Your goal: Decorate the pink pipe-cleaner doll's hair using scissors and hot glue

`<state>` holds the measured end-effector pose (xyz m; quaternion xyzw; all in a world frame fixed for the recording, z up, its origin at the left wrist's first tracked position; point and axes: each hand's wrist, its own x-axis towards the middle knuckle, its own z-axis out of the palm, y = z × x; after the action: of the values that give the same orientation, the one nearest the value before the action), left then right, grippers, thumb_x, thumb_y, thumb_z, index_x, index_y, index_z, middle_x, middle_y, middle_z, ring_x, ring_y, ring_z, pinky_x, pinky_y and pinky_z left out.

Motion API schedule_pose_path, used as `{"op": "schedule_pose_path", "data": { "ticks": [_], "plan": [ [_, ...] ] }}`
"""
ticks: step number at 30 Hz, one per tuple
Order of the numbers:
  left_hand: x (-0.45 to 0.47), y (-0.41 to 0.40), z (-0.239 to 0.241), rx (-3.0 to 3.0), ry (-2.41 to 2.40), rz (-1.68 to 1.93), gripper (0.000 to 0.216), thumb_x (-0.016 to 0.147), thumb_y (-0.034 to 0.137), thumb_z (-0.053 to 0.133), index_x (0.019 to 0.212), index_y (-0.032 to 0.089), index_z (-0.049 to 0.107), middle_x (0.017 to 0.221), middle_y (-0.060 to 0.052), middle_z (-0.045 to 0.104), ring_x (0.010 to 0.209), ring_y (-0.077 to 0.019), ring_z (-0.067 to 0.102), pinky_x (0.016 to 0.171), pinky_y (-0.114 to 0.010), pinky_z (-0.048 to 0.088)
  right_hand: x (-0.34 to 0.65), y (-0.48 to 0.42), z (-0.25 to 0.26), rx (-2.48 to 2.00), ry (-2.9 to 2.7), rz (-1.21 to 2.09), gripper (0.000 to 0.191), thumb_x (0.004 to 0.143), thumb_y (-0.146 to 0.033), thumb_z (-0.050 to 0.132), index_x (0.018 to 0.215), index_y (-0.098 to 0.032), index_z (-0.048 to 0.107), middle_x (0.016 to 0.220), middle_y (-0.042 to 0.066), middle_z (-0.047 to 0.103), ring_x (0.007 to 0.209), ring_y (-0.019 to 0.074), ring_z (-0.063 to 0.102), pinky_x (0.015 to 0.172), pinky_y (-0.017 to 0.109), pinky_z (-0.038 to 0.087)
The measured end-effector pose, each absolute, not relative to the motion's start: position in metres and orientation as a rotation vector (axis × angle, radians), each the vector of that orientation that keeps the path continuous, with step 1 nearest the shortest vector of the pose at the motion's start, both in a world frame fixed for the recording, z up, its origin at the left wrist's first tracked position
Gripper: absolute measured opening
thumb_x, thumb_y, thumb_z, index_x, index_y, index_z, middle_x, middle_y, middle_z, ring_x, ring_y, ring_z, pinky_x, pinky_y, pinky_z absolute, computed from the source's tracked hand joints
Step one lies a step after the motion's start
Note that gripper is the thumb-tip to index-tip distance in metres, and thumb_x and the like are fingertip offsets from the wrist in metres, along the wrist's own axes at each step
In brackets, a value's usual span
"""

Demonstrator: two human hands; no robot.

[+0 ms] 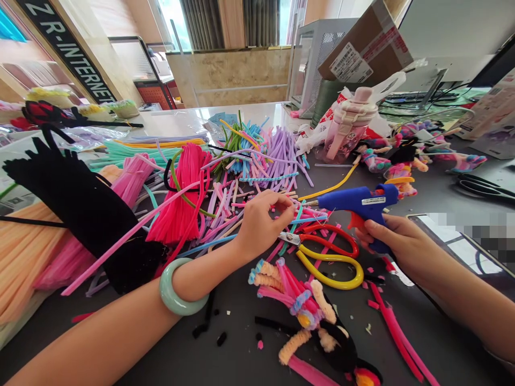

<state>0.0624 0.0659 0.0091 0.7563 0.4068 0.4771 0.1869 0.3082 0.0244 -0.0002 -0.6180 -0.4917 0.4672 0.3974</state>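
Note:
My right hand point(382, 233) grips a blue hot glue gun point(341, 200) with an orange trigger, its nozzle pointing left. Just left of the nozzle is my left hand point(263, 220), thumb and fingertips pinched together; whatever lies between them is too small to make out. A pale green bangle point(169, 289) circles the left wrist. Under the hands rest scissors point(332, 273) with one red and one yellow handle. Nearer to me lies a pipe cleaner doll point(303, 300) with black, pink and peach parts. Loose pink pipe cleaners point(396, 332) lie at the right.
Bundles of black point(76, 198), hot pink point(179, 203) and purple pipe cleaners point(279, 153) cover the left and middle. A pink bottle point(350, 128) and several finished dolls point(402, 153) stand or lie behind the glue gun. Black scissors point(485, 187) and a phone point(462, 246) are at right.

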Motion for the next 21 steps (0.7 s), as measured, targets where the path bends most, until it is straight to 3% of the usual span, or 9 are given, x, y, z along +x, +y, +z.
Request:
{"op": "schedule_pose_path", "data": {
  "ticks": [14, 21],
  "plan": [
    [0.063, 0.064, 0.012, 2.149, 1.081, 1.317, 0.008, 0.077, 0.012, 0.06, 0.072, 0.017, 0.063, 0.072, -0.001, 0.067, 0.071, -0.0141, 0.06, 0.071, -0.027, 0.047, 0.307, 0.023, 0.001, -1.446, -1.256, 1.318, 0.045, 0.065, -0.059, 0.069, 0.06, -0.017, 0.054, 0.057, -0.004, 0.05, 0.053, 0.0091, 0.039, 0.048, 0.021, 0.03],
    [0.063, 0.065, 0.012, 2.137, 1.125, 1.265, 0.008, 0.075, 0.011, 0.061, 0.07, 0.016, 0.064, 0.072, -0.001, 0.067, 0.068, -0.0135, 0.059, 0.069, -0.026, 0.047, 0.297, 0.02, 0.019, -1.312, -1.056, 1.416, 0.048, 0.056, -0.059, 0.075, 0.054, -0.018, 0.051, 0.053, -0.004, 0.044, 0.05, 0.01, 0.04, 0.044, 0.022, 0.035]
  ]
}}
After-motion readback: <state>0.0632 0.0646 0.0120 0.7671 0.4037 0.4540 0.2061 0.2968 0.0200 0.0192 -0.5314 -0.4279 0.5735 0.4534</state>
